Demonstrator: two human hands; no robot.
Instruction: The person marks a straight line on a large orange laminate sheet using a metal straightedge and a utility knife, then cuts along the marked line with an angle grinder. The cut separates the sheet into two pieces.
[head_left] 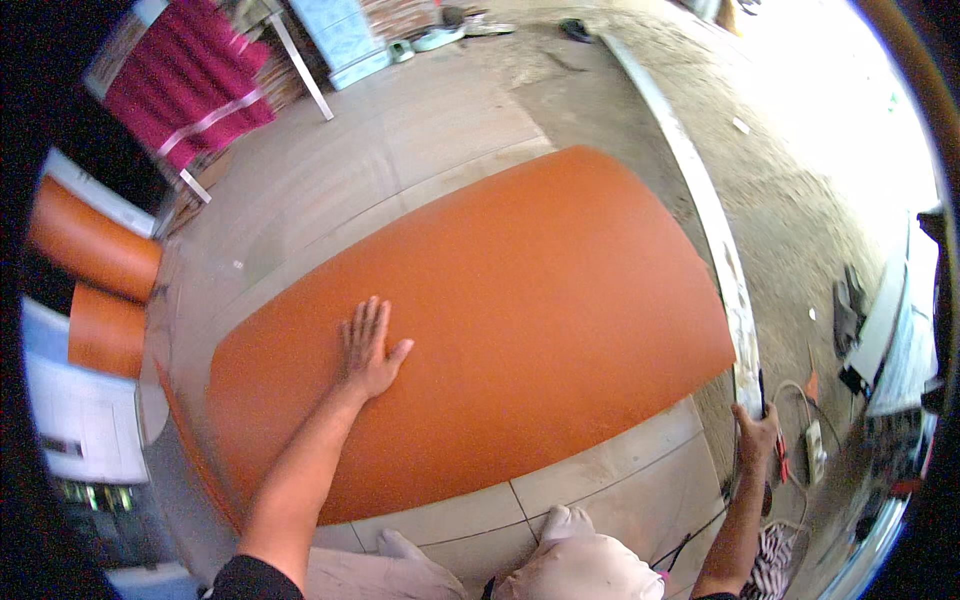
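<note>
A large orange sheet [480, 330] with a smooth, plain surface lies flat across the floor in front of me. My left hand [370, 350] rests palm down on its left half, fingers stretched out, holding nothing. Off the sheet's near right corner, my right hand [757, 435] is closed around the near end of a long, pale, worn-looking metal bar [715, 210]. The bar runs away from me along the sheet's right side. A thin black piece shows beside the right fingers; whether the hand holds it too, I cannot tell.
Pale floor tiles [620, 455] surround the sheet, with rough concrete to the right. A white power strip [816, 450] and cables lie beside my right hand. More orange pieces [105, 325] stand at the left. A maroon cloth [195, 85] hangs at the back left; shoes [438, 38] sit at the back.
</note>
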